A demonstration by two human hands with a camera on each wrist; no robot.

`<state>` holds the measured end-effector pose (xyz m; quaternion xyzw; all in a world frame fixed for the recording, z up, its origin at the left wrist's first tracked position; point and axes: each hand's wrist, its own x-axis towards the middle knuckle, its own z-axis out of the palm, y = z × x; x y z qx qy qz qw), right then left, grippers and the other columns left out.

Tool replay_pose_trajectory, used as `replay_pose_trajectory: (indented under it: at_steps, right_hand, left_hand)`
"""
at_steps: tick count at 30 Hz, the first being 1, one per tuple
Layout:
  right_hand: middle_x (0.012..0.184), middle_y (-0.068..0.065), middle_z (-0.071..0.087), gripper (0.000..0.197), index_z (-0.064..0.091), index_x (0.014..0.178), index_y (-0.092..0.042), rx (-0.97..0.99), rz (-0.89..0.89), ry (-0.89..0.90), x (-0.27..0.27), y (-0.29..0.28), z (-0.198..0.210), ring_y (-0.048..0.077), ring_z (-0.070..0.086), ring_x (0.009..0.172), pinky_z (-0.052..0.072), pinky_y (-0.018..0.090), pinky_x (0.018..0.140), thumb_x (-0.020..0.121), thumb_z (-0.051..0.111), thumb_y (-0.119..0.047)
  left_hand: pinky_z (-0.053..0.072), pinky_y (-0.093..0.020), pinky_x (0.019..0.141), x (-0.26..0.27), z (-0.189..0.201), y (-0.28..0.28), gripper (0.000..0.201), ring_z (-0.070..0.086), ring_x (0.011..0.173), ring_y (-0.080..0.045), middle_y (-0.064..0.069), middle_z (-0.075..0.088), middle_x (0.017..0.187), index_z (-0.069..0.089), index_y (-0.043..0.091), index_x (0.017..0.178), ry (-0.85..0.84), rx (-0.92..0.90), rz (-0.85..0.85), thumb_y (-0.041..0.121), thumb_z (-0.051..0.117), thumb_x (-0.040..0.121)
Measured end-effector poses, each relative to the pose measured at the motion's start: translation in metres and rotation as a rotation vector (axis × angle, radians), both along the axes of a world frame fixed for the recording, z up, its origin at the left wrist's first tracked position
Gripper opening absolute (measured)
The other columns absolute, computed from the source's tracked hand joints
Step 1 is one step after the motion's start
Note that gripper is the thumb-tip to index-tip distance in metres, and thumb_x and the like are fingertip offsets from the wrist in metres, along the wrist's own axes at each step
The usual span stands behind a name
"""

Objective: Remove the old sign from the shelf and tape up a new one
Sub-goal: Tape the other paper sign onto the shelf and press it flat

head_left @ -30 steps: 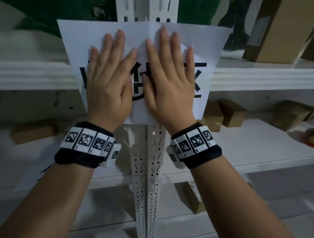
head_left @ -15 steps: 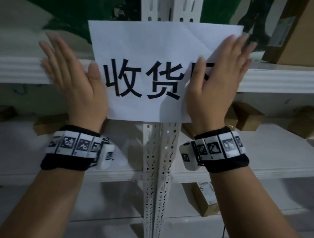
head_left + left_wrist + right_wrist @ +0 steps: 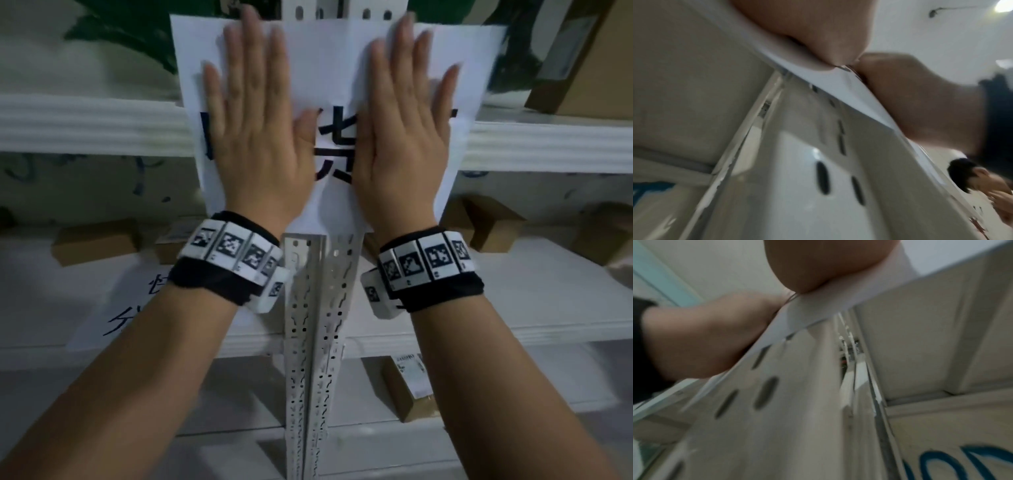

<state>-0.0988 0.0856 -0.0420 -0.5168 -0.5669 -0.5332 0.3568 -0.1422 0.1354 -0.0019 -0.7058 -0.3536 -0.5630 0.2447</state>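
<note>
**Q:** Location of the new sign?

**A:** The new sign, a white sheet with black printed characters, lies flat against the shelf front. It spans the perforated upright and crosses the white shelf beam. Its lower edge hangs below the beam.

**Q:** Hand and finger condition?

**A:** The left hand is flat on the sheet's left half and the right hand on its right half. All fingers are straight, slightly spread and pointing up, and the palms press the paper. One character shows between the thumbs. The wrist views are blurred, but each shows the heel of a hand on the paper.

**Q:** Surroundings?

**A:** A second sheet with characters lies on the lower shelf board, left of the upright. Cardboard boxes stand on that board on both sides. One labelled box sits a level lower, right of the upright.
</note>
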Motion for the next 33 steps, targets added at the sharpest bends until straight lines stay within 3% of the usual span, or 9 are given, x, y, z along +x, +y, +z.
replay_pose_trajectory:
  at_steps: [1, 2, 4, 8, 11, 14, 16, 22, 33]
  right_hand:
    - [0.166, 0.028, 0.040, 0.049, 0.042, 0.160, 0.004, -0.136, 0.041, 0.018, 0.062, -0.019, 0.009, 0.043, 0.036, 0.158, 0.018, 0.059, 0.133, 0.116, 0.040, -0.019]
    - [0.167, 0.028, 0.039, 0.050, 0.041, 0.160, 0.004, 0.035, 0.037, 0.179, 0.110, -0.030, 0.032, 0.042, 0.035, 0.158, 0.018, 0.057, 0.133, 0.117, 0.036, -0.022]
    - [0.167, 0.027, 0.039, 0.054, 0.041, 0.160, 0.004, 0.041, 0.048, 0.272, 0.136, -0.042, 0.033, 0.042, 0.035, 0.159, 0.020, 0.056, 0.134, 0.117, 0.029, -0.028]
    - [0.170, 0.025, 0.035, 0.053, 0.039, 0.162, 0.002, -0.008, 0.093, 0.328, 0.124, -0.035, 0.032, 0.039, 0.029, 0.162, 0.012, 0.057, 0.135, 0.118, 0.036, -0.027]
    - [0.175, 0.027, 0.020, 0.055, 0.031, 0.165, 0.000, 0.029, 0.151, 0.546, 0.099, -0.037, 0.041, 0.043, 0.013, 0.165, 0.000, 0.062, 0.133, 0.112, 0.044, -0.009]
    - [0.173, 0.031, 0.020, 0.057, 0.034, 0.164, 0.002, 0.014, 0.248, 0.490, 0.055, -0.028, 0.041, 0.048, 0.013, 0.164, 0.002, 0.064, 0.134, 0.108, 0.046, 0.000]
    - [0.172, 0.030, 0.025, 0.053, 0.037, 0.163, -0.001, -0.014, 0.222, 0.402, 0.048, -0.019, 0.039, 0.047, 0.018, 0.163, 0.008, 0.064, 0.135, 0.113, 0.045, -0.013]
    - [0.172, 0.031, 0.026, 0.077, 0.028, 0.165, 0.005, 0.016, -0.164, 0.340, 0.097, -0.026, 0.030, 0.047, 0.024, 0.162, 0.014, 0.064, 0.133, 0.112, 0.033, -0.051]
    - [0.174, 0.026, 0.023, 0.075, 0.025, 0.165, 0.006, 0.100, -0.220, 0.470, 0.097, -0.024, 0.026, 0.040, 0.021, 0.165, 0.015, 0.058, 0.135, 0.112, 0.032, -0.045]
  left_hand:
    - [0.012, -0.059, 0.132, -0.008, 0.000, 0.004, 0.066, 0.025, 0.161, -0.045, -0.029, 0.027, 0.172, 0.027, -0.002, 0.165, -0.013, -0.002, 0.050, 0.036, 0.036, 0.112]
    - [0.011, -0.058, 0.132, -0.017, -0.001, 0.008, 0.067, 0.024, 0.162, -0.045, -0.028, 0.025, 0.172, 0.025, -0.002, 0.165, -0.025, -0.001, 0.071, 0.037, 0.034, 0.112]
    - [0.009, -0.057, 0.133, -0.035, -0.005, 0.015, 0.066, 0.021, 0.163, -0.044, -0.026, 0.021, 0.174, 0.021, -0.001, 0.166, -0.076, -0.035, 0.094, 0.037, 0.028, 0.113]
    - [0.004, -0.058, 0.133, -0.064, -0.011, 0.014, 0.069, 0.012, 0.164, -0.045, -0.027, 0.013, 0.176, 0.013, -0.005, 0.167, -0.116, -0.150, 0.103, 0.042, 0.015, 0.115]
    - [-0.002, -0.058, 0.133, -0.052, -0.006, -0.004, 0.071, 0.006, 0.164, -0.047, -0.031, 0.007, 0.175, 0.009, -0.011, 0.165, -0.213, -0.207, -0.034, 0.040, 0.019, 0.116]
    - [0.003, -0.060, 0.134, -0.018, 0.000, -0.029, 0.066, 0.012, 0.162, -0.052, -0.037, 0.014, 0.171, 0.015, -0.016, 0.162, -0.128, -0.063, -0.175, 0.030, 0.031, 0.116]
    - [0.005, -0.057, 0.136, -0.002, 0.002, -0.030, 0.063, 0.013, 0.164, -0.046, -0.032, 0.016, 0.173, 0.017, -0.011, 0.164, -0.043, -0.057, -0.247, 0.029, 0.029, 0.116]
    - [0.008, -0.056, 0.135, -0.015, -0.003, -0.003, 0.083, 0.014, 0.165, -0.040, -0.024, 0.015, 0.176, 0.016, -0.004, 0.167, 0.060, -0.073, 0.062, 0.057, 0.018, 0.111]
    - [0.011, -0.052, 0.134, -0.022, -0.011, 0.003, 0.087, 0.023, 0.164, -0.032, -0.020, 0.021, 0.176, 0.020, -0.003, 0.166, -0.105, -0.131, 0.121, 0.061, 0.026, 0.109]
